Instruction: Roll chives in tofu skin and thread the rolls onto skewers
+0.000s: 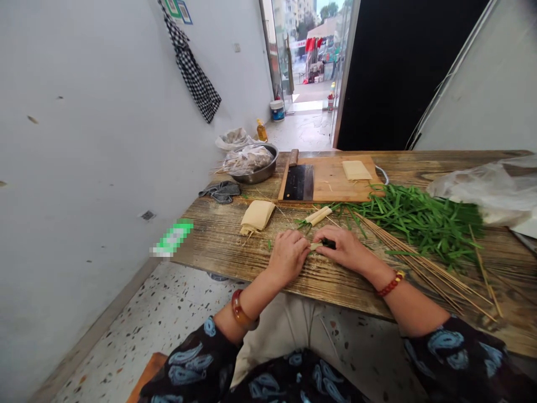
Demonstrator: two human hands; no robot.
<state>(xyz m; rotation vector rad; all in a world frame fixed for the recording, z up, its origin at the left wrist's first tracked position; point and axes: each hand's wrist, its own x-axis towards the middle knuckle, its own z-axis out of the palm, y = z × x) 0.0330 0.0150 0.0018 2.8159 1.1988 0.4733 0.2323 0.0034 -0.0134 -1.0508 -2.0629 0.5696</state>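
Observation:
Near the front edge of the table, my left hand (289,256) and my right hand (344,251) pinch the two ends of a small tofu-skin roll (315,246). Dark green leaf pieces show at its right end, and the fingers cover most of it. Just beyond my hands lie pale tofu-skin rolls (319,215) with greens poking out. To the left rests a stack of tofu-skin sheets (257,216). Cut green chives (423,218) are heaped on the right, with several bamboo skewers (413,260) fanned out in front of them.
A cleaver (298,182) and more tofu-skin sheets (356,170) lie on a wooden cutting board (331,187). Behind left stand a metal bowl (255,177) of bagged food and a grey cloth (220,192). A plastic bag (495,187) is at the right; a wall borders the left.

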